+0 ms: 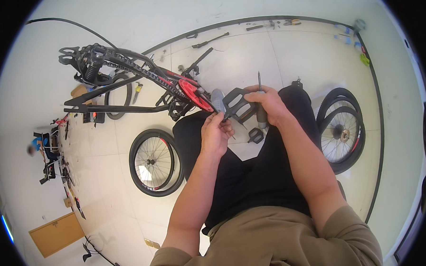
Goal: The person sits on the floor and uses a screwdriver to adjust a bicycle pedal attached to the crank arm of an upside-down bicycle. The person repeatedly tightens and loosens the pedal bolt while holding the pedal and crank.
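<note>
Pedal, black and flat, sits at the red chainring of an upturned bicycle frame. Right hand clasps the pedal together with a screwdriver; left hand pinches its near edge. Wheels lie alongside.

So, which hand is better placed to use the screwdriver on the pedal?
Probably the right hand: it already grips the screwdriver beside the black pedal. The left hand sits lower, at the pedal's edge.

A flat brown cardboard box lies on the pale floor at the lower left. A small brown cardboard box sits just above it.
</note>
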Demonstrator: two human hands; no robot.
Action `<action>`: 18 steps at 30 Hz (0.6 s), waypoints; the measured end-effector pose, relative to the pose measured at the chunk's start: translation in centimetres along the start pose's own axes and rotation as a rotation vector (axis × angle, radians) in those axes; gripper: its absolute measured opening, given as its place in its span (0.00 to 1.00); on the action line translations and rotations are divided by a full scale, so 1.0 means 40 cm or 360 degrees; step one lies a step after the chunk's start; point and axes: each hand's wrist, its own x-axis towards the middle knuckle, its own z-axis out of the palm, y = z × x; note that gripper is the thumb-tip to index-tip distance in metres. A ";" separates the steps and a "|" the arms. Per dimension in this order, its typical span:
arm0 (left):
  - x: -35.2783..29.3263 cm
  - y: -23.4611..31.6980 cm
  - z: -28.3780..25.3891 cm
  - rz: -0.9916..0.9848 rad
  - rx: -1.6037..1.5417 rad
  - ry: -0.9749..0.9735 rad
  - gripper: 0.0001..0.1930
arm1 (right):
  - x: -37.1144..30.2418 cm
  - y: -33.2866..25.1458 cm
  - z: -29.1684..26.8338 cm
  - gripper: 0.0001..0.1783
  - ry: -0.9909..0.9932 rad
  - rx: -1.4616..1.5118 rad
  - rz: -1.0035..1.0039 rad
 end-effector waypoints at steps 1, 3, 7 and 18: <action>0.003 0.000 0.003 -0.0026 -0.0004 0.0014 0.11 | 0.006 0.007 -0.004 0.20 -0.0013 0.0045 -0.0002; 0.017 -0.005 0.011 -0.0051 0.0017 0.0004 0.10 | 0.014 0.010 -0.015 0.20 -0.0021 0.0102 -0.0015; 0.018 0.004 0.017 -0.0023 0.0182 0.0028 0.06 | 0.013 0.020 -0.001 0.20 0.0015 0.0139 -0.0079; 0.012 0.049 0.018 -0.0256 0.0116 -0.0022 0.09 | 0.008 0.008 0.003 0.22 -0.0024 0.0097 -0.0057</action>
